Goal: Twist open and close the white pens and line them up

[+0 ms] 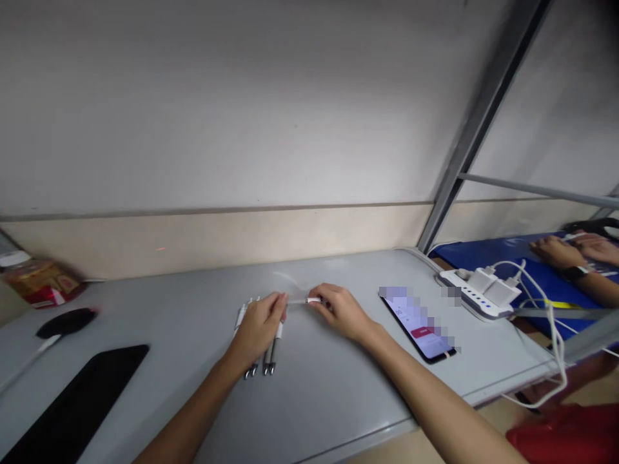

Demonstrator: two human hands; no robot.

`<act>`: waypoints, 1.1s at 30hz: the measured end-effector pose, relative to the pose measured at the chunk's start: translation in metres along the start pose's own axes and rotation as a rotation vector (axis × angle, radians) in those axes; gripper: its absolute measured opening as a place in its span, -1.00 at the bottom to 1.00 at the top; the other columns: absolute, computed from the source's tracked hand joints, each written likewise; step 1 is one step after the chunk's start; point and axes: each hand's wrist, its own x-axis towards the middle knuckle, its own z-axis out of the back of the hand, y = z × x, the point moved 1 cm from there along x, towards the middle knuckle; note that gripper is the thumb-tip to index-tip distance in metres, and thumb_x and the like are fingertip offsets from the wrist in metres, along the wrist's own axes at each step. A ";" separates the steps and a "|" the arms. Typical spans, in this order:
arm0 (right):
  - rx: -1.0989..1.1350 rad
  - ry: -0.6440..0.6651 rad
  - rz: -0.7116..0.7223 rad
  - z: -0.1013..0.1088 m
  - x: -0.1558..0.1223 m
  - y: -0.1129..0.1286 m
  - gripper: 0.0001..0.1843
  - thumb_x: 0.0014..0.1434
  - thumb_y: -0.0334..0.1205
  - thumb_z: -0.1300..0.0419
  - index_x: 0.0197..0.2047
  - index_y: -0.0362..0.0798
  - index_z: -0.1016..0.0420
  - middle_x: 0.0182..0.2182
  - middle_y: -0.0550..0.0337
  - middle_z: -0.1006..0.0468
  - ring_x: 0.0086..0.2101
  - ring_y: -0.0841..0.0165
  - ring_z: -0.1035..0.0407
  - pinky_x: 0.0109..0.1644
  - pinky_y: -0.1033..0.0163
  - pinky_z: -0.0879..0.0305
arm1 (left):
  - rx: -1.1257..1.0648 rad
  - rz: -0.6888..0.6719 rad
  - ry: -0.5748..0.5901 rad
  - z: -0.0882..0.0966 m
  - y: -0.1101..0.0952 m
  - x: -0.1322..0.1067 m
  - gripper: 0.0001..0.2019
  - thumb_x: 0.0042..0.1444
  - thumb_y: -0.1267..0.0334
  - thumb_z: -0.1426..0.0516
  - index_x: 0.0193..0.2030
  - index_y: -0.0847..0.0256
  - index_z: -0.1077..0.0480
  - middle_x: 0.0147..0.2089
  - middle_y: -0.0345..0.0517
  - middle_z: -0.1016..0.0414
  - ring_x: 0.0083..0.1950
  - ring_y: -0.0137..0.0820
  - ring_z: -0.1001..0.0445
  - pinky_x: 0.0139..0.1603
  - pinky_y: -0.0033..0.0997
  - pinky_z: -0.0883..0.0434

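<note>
Both my hands meet at the middle of a grey table (338, 399). My left hand (258, 325) and my right hand (341, 310) each pinch one end of a thin white pen (300, 301), held level just above the tabletop. Under my left hand lie several white and silver pens (267, 361) side by side, their tips pointing toward me.
A lit phone (418, 322) lies right of my right hand. A white power strip (478, 293) with chargers and cables sits at the far right edge. A black tablet (72, 406), a dark mouse-like object (65, 321) and a snack packet (41, 282) are at left. Another person's hands (570, 251) work at right.
</note>
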 end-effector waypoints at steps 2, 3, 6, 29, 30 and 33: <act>0.000 0.008 -0.007 0.000 0.000 0.000 -0.79 0.32 -0.17 -0.03 -0.13 -0.04 -0.44 -0.26 0.08 -0.54 -0.28 0.33 -0.39 -0.19 0.26 -0.23 | 0.022 -0.019 0.044 0.000 0.001 0.000 -0.66 0.28 0.10 0.07 -0.39 0.17 -0.40 -0.51 -0.25 -0.41 -0.43 -0.41 -0.40 -0.36 -0.42 -0.28; 0.003 0.013 -0.011 0.000 0.000 -0.001 -0.79 0.32 -0.17 -0.03 -0.14 -0.04 -0.44 -0.26 0.08 -0.54 -0.29 0.33 -0.39 -0.19 0.26 -0.23 | 0.021 -0.049 0.035 0.000 0.000 0.000 -0.72 0.25 0.13 0.03 -0.35 0.16 -0.41 -0.46 -0.24 -0.45 -0.39 -0.41 -0.42 -0.34 -0.43 -0.29; 0.014 0.010 -0.015 0.000 0.000 -0.001 -0.78 0.33 -0.16 -0.01 -0.14 -0.03 -0.44 -0.26 0.09 -0.54 -0.29 0.33 -0.39 -0.19 0.27 -0.24 | -0.012 -0.140 -0.035 0.000 -0.003 0.000 -0.81 0.14 0.15 -0.12 -0.13 0.13 -0.39 -0.16 -0.17 -0.51 -0.18 -0.38 -0.45 -0.24 -0.43 -0.33; -0.098 0.174 0.015 -0.003 -0.004 0.011 -0.71 0.35 -0.20 0.05 -0.06 -0.06 -0.47 -0.23 0.06 -0.56 -0.30 0.35 -0.37 -0.17 0.28 -0.17 | 0.198 -0.237 0.093 -0.004 0.004 -0.004 -0.74 0.26 0.36 0.09 -0.33 0.19 -0.40 -0.37 -0.16 -0.41 -0.31 -0.39 -0.36 -0.25 -0.40 -0.27; -0.058 0.197 0.012 -0.004 -0.003 0.012 -0.70 0.36 -0.19 0.05 -0.09 -0.07 -0.48 -0.26 0.08 -0.55 -0.33 0.37 -0.35 -0.18 0.29 -0.17 | 0.224 -0.264 0.065 -0.004 0.005 -0.005 -0.73 0.24 0.39 0.09 -0.34 0.19 -0.40 -0.38 -0.15 -0.39 -0.30 -0.38 -0.35 -0.24 -0.39 -0.27; 0.160 0.281 -0.031 -0.005 -0.002 0.011 -0.66 0.36 -0.15 0.06 -0.20 -0.10 -0.49 -0.42 0.19 -0.47 -0.44 0.44 -0.23 -0.28 0.33 -0.14 | 0.259 -0.339 0.063 -0.003 0.005 -0.007 -0.71 0.23 0.44 0.11 -0.37 0.19 -0.39 -0.42 -0.15 -0.34 -0.30 -0.37 -0.30 -0.28 -0.39 -0.25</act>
